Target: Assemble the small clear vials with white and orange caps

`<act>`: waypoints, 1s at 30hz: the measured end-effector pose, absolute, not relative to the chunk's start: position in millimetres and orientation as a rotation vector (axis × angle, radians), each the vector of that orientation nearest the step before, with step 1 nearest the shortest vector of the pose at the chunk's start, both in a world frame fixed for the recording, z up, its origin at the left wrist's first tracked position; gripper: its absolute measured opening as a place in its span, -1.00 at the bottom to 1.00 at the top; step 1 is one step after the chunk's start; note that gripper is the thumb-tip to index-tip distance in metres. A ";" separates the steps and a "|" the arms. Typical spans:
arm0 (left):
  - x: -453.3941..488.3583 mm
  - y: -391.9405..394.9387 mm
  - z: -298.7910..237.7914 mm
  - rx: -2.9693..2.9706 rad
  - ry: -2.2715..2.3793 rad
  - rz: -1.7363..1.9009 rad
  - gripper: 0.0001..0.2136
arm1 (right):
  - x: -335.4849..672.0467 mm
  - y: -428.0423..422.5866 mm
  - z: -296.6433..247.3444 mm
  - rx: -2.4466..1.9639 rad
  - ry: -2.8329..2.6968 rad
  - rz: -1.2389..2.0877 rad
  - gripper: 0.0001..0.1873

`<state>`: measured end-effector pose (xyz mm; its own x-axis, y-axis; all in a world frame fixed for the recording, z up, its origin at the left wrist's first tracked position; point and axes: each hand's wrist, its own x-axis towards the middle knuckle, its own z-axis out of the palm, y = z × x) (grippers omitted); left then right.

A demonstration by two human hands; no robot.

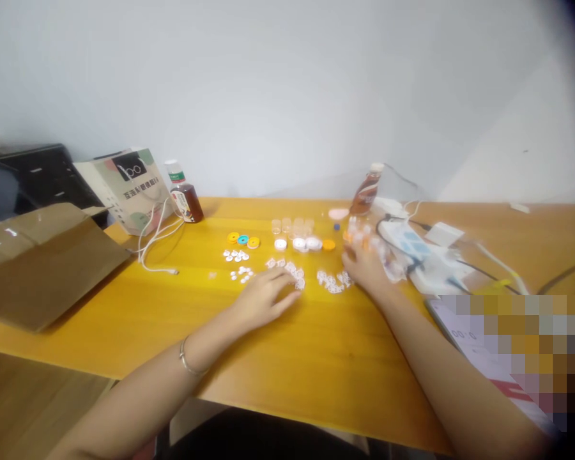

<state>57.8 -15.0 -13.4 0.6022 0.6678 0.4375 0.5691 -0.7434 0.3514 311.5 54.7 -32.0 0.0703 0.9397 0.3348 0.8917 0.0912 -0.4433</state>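
Observation:
My left hand [267,297] hovers low over the table with thumb and fingers apart, holding nothing visible. Just beyond its fingertips lies a cluster of small white pieces with dark and red marks [292,271]. My right hand [365,267] is at the near side of a blurred group of small clear and orange items [361,231]; motion smears its fingers. A second cluster of white pieces [333,282] lies beside it. Between the hands, farther back, are clear small cups [298,226], white round lids [306,244] and an orange lid [328,245].
At left are yellow and blue rings [243,240], small white discs [236,255], a cable [146,246], a dark drink bottle [186,199], a paper bag [138,191] and a cardboard box [62,255]. At right stand a cola bottle [367,190], power strips with cords [431,268] and a tablet-like screen [464,338].

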 end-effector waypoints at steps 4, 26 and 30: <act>57.0 -15.5 -10.6 2.683 0.971 0.759 -0.76 | 308.3 52.4 -28.7 -1.732 -1.792 0.116 -0.65; 47.6 -12.9 -17.0 2.503 0.837 0.250 -0.84 | 227.3 -13.0 -33.0 -1.338 -2.336 0.580 -0.78; 39.2 -15.8 -10.8 2.481 0.797 0.247 -0.95 | 227.3 -16.6 -36.3 -1.309 -2.366 0.536 -0.71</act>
